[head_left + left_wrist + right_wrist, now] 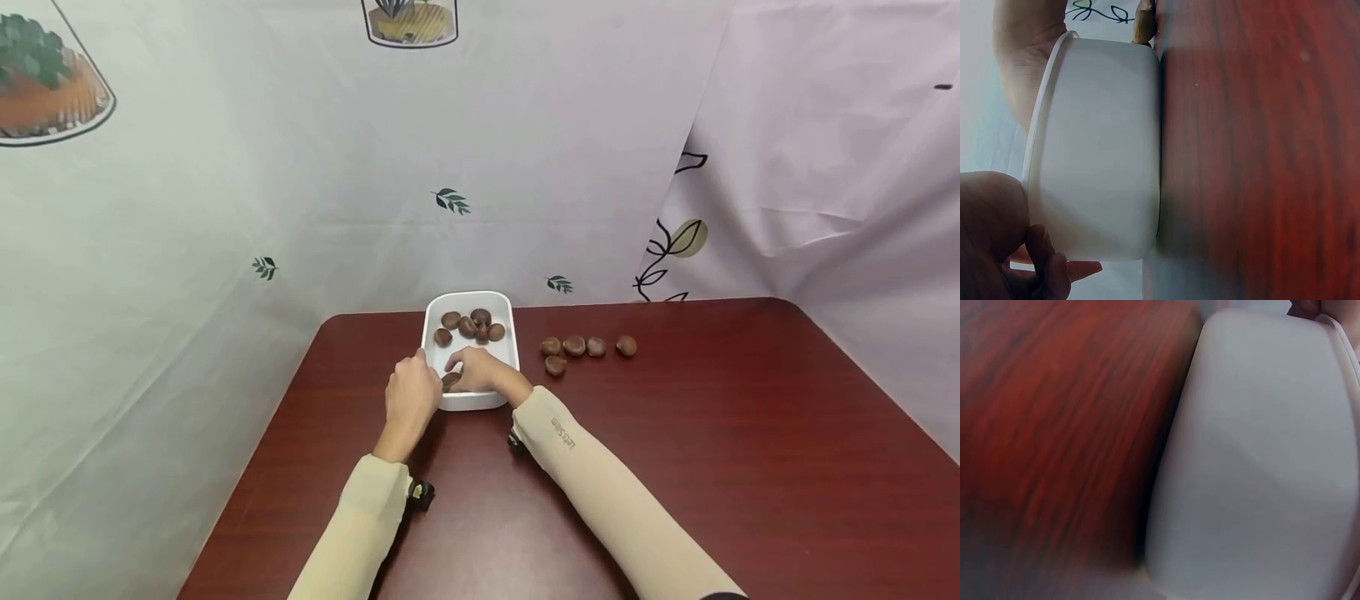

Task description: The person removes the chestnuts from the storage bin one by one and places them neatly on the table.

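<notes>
Sleeves (626,500) foremost, left fingers (1057,275) grip the white tray (472,402); whether right fingers (457,358) hold a chestnut (450,382) is unclear.

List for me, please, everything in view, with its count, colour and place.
Table: one, dark red, lower half of head view
Backdrop: sheet count unclear, pale with plant prints, behind the table
Container: one, white, toward the table's far edge
Chestnuts: at least seven, brown, in the container
Loose chestnuts: five, brown, on the table right of the container
Sleeves: two, cream, running to the bottom edge
Wrist devices: two, black, at the sleeve ends
Left hand: one, bare, gripping the container's near-left rim
Right hand: one, bare, inside the container beside a chestnut
</notes>
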Motion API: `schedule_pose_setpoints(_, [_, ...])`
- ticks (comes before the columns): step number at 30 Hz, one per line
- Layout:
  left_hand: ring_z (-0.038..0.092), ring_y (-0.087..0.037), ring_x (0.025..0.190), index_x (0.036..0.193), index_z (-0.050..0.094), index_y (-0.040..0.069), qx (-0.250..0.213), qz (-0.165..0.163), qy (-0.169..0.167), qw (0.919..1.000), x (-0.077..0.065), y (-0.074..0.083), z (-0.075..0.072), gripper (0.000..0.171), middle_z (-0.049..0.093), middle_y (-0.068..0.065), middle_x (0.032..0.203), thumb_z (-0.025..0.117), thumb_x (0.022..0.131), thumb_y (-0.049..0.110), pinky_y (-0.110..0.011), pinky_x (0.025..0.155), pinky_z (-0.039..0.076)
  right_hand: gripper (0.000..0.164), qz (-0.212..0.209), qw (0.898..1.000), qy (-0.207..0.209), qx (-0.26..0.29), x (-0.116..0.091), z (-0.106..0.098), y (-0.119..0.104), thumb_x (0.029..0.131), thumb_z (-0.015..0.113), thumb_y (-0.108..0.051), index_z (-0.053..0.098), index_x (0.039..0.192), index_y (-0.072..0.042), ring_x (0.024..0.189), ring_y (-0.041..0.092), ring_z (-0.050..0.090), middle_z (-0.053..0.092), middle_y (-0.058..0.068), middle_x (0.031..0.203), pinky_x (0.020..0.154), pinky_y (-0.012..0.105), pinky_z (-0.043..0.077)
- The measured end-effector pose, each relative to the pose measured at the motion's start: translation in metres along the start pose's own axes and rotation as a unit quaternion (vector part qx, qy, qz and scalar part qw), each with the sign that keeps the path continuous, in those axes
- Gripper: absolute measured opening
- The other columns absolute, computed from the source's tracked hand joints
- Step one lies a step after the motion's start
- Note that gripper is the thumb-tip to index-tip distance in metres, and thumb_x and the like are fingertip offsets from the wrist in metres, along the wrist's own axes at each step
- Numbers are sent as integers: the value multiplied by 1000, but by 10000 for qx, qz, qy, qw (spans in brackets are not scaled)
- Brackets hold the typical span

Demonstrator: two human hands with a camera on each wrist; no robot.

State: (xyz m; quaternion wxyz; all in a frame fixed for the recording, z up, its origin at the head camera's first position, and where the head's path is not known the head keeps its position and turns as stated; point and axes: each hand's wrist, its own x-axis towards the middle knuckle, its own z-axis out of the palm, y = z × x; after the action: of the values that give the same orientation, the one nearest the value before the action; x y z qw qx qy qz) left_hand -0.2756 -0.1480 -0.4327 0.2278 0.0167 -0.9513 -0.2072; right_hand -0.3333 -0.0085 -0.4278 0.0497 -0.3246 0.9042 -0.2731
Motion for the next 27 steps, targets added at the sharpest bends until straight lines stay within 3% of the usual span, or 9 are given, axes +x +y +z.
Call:
schedule_pose_setpoints(7, [67,-49,77,119,65,-8,-28,-112,-61,9999,-2,0,0,37,67,-26,89,49,89,7,-58,60,52,20,-310,9986,182,388,0,-1,0,76,78,-8,73,94,-2,66,7,55,70,4,77,66,21,47])
schedule_pose_setpoints(12, [68,-48,76,118,65,-7,15,-85,-61,9999,0,1,-2,35,67,-26,89,50,89,6,-57,61,53,30,-424,9908,761,1039,-11,-17,6,74,79,-8,72,102,-1,74,13,67,74,8,90,66,21,51])
schedule_pose_setpoints(16, [68,-48,76,115,66,-7,-34,-25,-25,10000,1,1,0,33,67,-25,88,50,89,5,-57,61,53,33,-176,9821,1170,1469,-33,-39,19,76,83,-11,74,107,-1,84,24,72,75,11,99,70,26,55])
schedule_pose_setpoints(20, [68,-48,78,118,65,-7,-51,-41,-101,9999,2,-1,0,36,67,-25,89,48,89,5,-57,62,53,30,128,9739,1466,1727,-57,-60,39,79,82,-11,75,107,-3,88,22,72,75,8,99,74,30,56])
schedule_pose_setpoints(27, [67,-49,79,121,64,-7,-28,-113,-158,9998,3,-1,-1,37,66,-26,90,48,90,6,-58,64,53,30,649,9714,1692,1534,-92,-83,70,82,82,-15,75,109,-4,86,19,72,75,8,97,74,32,56])
